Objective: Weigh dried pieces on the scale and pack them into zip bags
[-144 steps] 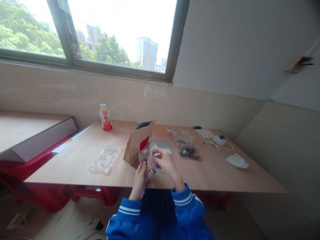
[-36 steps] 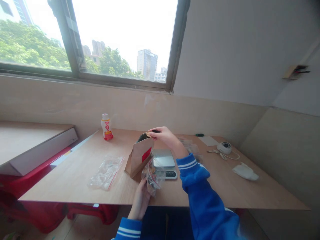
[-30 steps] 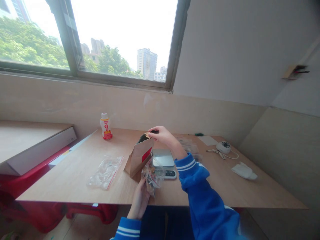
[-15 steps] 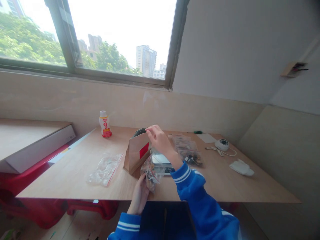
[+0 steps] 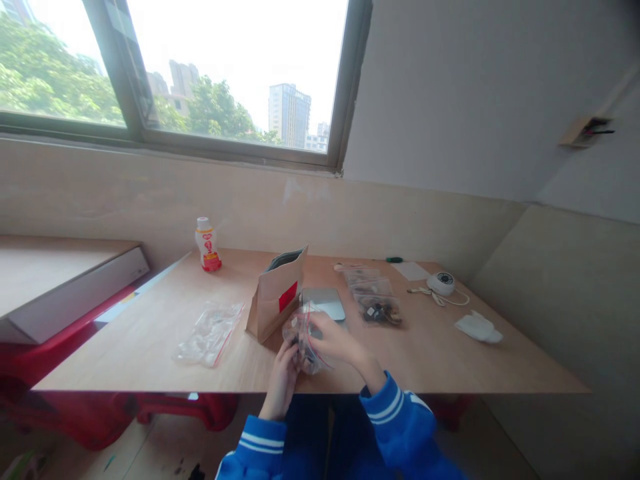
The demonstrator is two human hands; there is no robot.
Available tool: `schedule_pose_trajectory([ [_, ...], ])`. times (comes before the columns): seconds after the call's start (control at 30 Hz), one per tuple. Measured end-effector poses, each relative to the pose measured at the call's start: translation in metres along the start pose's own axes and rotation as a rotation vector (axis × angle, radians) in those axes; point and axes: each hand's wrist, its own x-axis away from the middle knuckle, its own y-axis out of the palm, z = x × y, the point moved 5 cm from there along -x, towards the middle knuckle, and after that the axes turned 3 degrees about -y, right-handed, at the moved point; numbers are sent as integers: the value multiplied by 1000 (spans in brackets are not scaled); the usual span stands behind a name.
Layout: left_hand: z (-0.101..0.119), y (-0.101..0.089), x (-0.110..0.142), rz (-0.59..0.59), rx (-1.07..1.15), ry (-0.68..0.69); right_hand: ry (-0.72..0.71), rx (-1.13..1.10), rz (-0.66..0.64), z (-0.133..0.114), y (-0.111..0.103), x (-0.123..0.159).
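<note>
The right hand (image 5: 340, 343) has dropped from the mouth of the paper bag and is back down on the load! It now joins the left hand (image 5: 283, 380) on a transparent zip bag (image 5: 303, 343) with a red-edged seal, held just above the table's front edge. The left hand is curled firmly around the bag's lower side, while the right lies across its upper side, fingers nearly closed and pressing on the plastic. Inside, the bag is crumpled around a lumpy mix of tan and dark pieces, too blurred to identify.

Just beyond the grip stands a digital kitchen scale (image 5: 323, 303), partly hidden behind the bag. To the left of the grip is an upright brown paper bag (image 5: 275, 297) with a red label (image 5: 288, 297), its dark lining showing at the mouth. Further left lies a flattened zip bag (image 5: 210, 333). To the right, filled zip bags (image 5: 373, 297) are piled on the light wood table (image 5: 430, 353), with a white cloth (image 5: 479, 328) and a round white corded device (image 5: 440, 283) beyond them. Far left, a small plastic drink bottle (image 5: 207, 245) stands near the tiled wall (image 5: 400, 227), under a window (image 5: 185, 80) looking onto trees and tower blocks.
</note>
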Motion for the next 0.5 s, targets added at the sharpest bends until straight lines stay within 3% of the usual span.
schedule_pose_trajectory([
  [0.13,-6,-12,-3,108,-73,113,-44,79,-92,-2,5,-3],
  [0.27,-11,-17,-1,135,-113,128,-73,75,-144,-4,4,-3],
  [0.5,-7,-18,4,126,-128,150,-36,-27,-86,-5,0,-5],
])
